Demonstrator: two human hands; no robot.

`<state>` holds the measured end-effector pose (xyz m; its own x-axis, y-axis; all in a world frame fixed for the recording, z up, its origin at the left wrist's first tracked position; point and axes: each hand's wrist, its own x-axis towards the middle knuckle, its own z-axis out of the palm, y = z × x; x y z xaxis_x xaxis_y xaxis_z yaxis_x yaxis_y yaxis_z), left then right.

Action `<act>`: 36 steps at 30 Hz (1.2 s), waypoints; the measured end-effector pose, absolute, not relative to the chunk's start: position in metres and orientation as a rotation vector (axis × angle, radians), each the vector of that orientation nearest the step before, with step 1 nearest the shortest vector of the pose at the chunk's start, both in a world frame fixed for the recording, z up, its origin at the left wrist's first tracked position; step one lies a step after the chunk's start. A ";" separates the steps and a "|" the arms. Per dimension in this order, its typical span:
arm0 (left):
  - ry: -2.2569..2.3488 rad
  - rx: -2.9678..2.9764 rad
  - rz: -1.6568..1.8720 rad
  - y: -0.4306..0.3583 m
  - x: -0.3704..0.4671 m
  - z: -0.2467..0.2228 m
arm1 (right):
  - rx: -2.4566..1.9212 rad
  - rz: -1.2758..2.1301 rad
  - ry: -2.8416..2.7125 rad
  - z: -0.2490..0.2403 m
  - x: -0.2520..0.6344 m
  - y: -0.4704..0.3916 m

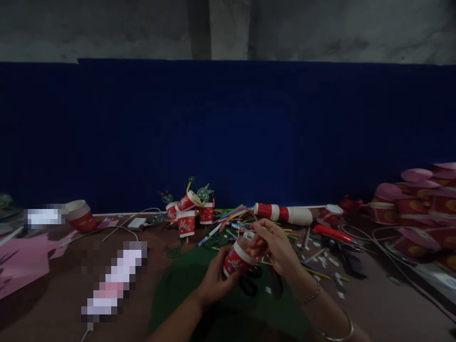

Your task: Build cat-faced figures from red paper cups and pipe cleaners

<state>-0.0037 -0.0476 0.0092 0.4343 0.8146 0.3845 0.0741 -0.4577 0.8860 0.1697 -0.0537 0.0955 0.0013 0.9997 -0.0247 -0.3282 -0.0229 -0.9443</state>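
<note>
My left hand (217, 278) is wrapped round a red paper cup (235, 260) with a white rim and a printed pattern, tilted over the green mat (178, 294). At the cup's mouth, my right hand (272, 244) is closed, fingertips pressed together by the rim. Whatever it pinches is too dim and small to make out. Black-handled scissors (248, 286) lie on the mat just under the cup. Behind my hands is a heap of coloured pipe cleaners or thin sticks (231, 216).
Several decorated cups (186, 223) stand at the back. A stack of paper cups (285, 213) lies on its side; another stack (81, 216) leans at left. A red-handled tool (337, 233), paper scraps (322, 260) and cables lie right. Pink-topped cups (413, 204) are piled far right.
</note>
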 end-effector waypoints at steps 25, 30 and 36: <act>0.794 1.689 1.166 -0.042 -0.005 -0.005 | -1.171 0.803 -1.229 0.069 0.204 -0.020; 0.779 1.678 1.149 -0.043 -0.006 -0.006 | -1.247 0.704 -1.411 0.064 0.211 -0.014; 0.758 1.663 1.135 -0.042 -0.006 -0.012 | -1.218 0.774 -1.456 0.067 0.205 -0.018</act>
<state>-0.0058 -0.0416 -0.0118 0.3767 0.8629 0.3369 -0.0198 -0.3561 0.9342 0.2054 -0.0177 0.0675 0.0545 0.9514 0.3030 0.2817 0.2765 -0.9188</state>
